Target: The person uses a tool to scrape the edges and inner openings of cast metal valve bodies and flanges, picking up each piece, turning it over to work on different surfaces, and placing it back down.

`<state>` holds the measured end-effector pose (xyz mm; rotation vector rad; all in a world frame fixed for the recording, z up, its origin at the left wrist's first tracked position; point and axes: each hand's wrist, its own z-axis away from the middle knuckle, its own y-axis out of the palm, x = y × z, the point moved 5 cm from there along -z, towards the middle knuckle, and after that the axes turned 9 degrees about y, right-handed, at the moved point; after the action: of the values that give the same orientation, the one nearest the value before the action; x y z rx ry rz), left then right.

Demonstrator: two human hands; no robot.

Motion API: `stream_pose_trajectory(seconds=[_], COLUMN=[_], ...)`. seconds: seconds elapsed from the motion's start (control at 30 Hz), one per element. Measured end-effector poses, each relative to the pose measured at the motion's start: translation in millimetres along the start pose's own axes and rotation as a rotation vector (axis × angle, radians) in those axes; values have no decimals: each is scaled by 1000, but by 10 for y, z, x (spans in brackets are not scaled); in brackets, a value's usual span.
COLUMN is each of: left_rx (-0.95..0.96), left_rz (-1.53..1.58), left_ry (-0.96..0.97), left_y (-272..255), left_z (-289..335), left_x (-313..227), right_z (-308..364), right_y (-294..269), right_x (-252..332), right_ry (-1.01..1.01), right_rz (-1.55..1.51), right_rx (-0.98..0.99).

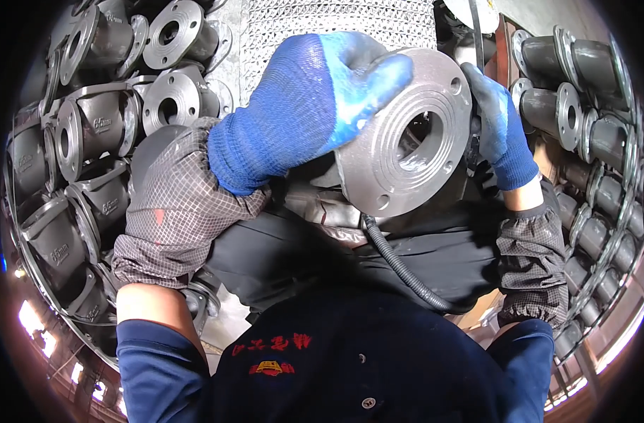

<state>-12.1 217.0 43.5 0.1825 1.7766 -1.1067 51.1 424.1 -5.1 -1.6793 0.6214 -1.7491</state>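
Presently, step seems to be steadying the flanged casting (371, 158), in front of the lap (258, 261) | left hand (336, 92) clamped on its rim | right hand (497, 116) beside opposite edge, grip cannot tell | next move probably calls for firm two-sided support

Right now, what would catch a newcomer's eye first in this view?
The big grey flanged casting near the centre would probably draw the eye first, its round opening facing the camera. The blue-gloved left hand grips its upper left edge. Dark flanged pieces crowd both sides of the picture.
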Motion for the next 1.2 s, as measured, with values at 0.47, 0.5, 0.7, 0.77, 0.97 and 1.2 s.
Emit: stream_pose_trajectory(seconds=[0.47, 0.5, 0.7, 0.77, 0.97, 1.2], left_rx=[-45, -65, -119, -206, -524, -540], left_rz=[373, 373, 196, 269, 12, -56], left_ry=[9, 25, 92, 59, -214, -117], left_y=[-64, -102, -263, -257, -360, 51], left_z=[466, 517, 636, 657, 555, 651], left_x=[450, 520, 814, 959, 752, -124], right_z=[218, 219, 213, 181, 64, 89], right_y=[-330, -311, -149, -69, -46, 117], right_x=[575, 658, 747, 773, 781, 822], right_ry=[-131, -91, -23, 104, 98, 327], right_rz=[195, 124, -331, -575, -442, -976], right_rx=[-270, -260, -222, -185, -136, -15])
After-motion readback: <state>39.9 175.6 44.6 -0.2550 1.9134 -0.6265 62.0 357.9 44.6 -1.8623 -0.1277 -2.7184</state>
